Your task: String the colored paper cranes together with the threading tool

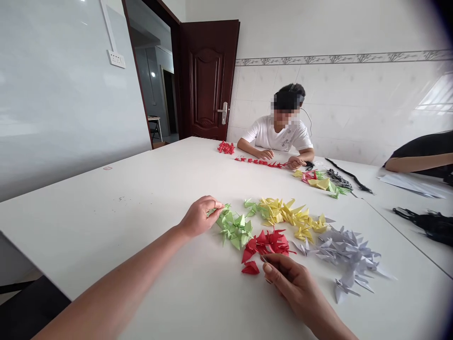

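Note:
My left hand (202, 216) is closed in a pinch at the left edge of the green folded paper pieces (235, 226), its fingertips on a green piece. My right hand (288, 278) is closed in a pinch round a thin, needle-like item (263, 258), just below the red folded papers (271, 243). One separate red piece (251, 267) lies left of its fingertips. Yellow folded papers (283, 212) are behind the red ones, and white folded papers (348, 250) spread to the right.
Across the white table (141, 189) a person (281, 132) handles a row of red pieces (258, 162). A red pile (225, 147) sits beyond. Black cords (424, 224), papers (410, 185) and another person's arm (421, 163) are at right.

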Action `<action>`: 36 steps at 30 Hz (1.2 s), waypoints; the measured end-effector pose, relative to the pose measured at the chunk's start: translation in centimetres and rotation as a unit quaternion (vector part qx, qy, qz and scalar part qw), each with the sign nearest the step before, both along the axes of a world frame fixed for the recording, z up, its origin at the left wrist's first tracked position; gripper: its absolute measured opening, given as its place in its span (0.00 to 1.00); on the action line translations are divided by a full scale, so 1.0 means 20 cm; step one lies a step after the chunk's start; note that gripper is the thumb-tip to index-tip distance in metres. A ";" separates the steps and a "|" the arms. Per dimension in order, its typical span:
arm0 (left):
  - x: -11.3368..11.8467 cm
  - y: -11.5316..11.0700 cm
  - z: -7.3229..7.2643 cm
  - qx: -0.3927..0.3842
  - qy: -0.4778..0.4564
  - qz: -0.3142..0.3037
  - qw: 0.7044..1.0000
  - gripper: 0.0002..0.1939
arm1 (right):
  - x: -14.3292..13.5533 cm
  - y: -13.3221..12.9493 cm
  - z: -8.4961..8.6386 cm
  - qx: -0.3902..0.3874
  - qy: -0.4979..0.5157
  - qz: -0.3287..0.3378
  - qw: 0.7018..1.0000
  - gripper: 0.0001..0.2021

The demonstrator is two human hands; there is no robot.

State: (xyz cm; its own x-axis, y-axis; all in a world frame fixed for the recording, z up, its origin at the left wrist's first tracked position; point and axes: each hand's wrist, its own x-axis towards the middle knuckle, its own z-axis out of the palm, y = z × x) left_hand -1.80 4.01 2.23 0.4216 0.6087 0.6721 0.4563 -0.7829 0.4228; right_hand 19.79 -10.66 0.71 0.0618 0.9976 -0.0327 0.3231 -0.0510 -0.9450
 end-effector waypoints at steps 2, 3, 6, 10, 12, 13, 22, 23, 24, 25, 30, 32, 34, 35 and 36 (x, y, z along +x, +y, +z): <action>0.00 0.00 0.00 -0.008 0.002 0.004 1.000 0.07 | 0.01 0.00 0.00 -0.005 -0.002 0.008 1.000 0.24; 0.00 0.00 0.00 -0.011 -0.001 0.009 1.000 0.08 | 0.01 0.00 0.00 -0.009 -0.005 0.016 1.000 0.24; -0.02 0.00 -0.01 -0.027 -0.013 0.030 0.999 0.09 | 0.01 0.00 0.00 -0.009 -0.008 0.016 1.000 0.24; -0.05 0.04 -0.02 -0.012 0.003 0.031 0.999 0.12 | 0.00 0.01 -0.01 0.002 0.005 -0.011 1.000 0.25; -0.06 0.07 -0.03 0.030 0.025 0.041 0.998 0.12 | 0.00 0.01 -0.02 0.000 0.002 -0.009 1.000 0.26; -0.07 0.08 -0.04 0.048 0.041 0.054 0.997 0.12 | 0.00 0.01 -0.02 -0.004 -0.002 0.000 1.000 0.26; -0.05 0.11 -0.12 0.014 0.133 0.125 0.983 0.06 | 0.00 0.00 -0.01 -0.016 -0.016 0.000 1.000 0.26; -0.05 0.11 -0.12 0.013 0.131 0.122 0.984 0.05 | 0.01 0.01 -0.01 -0.018 -0.019 0.007 1.000 0.26; -0.05 0.10 -0.11 0.013 0.127 0.120 0.985 0.05 | 0.01 0.01 -0.01 -0.020 -0.022 0.018 0.999 0.26; -0.05 0.10 -0.10 0.015 0.121 0.119 0.985 0.05 | 0.02 0.01 -0.02 -0.024 -0.024 0.031 0.999 0.26; -0.03 0.05 -0.02 0.040 0.040 0.107 0.993 0.04 | 0.03 0.02 -0.02 -0.023 -0.027 0.042 0.998 0.26; -0.02 0.03 0.00 0.025 -0.008 0.090 0.996 0.04 | 0.02 0.01 -0.02 -0.017 -0.027 0.027 0.999 0.26; -0.02 0.01 0.01 -0.003 -0.034 0.085 0.996 0.05 | 0.01 0.00 -0.02 -0.012 -0.026 0.010 1.000 0.26; -0.02 0.01 0.01 -0.015 -0.040 0.088 0.995 0.05 | 0.00 0.00 -0.02 -0.010 -0.026 0.002 1.000 0.26; -0.03 0.01 0.01 -0.021 -0.044 0.093 0.994 0.06 | 0.00 0.00 -0.02 -0.010 -0.026 0.000 1.000 0.26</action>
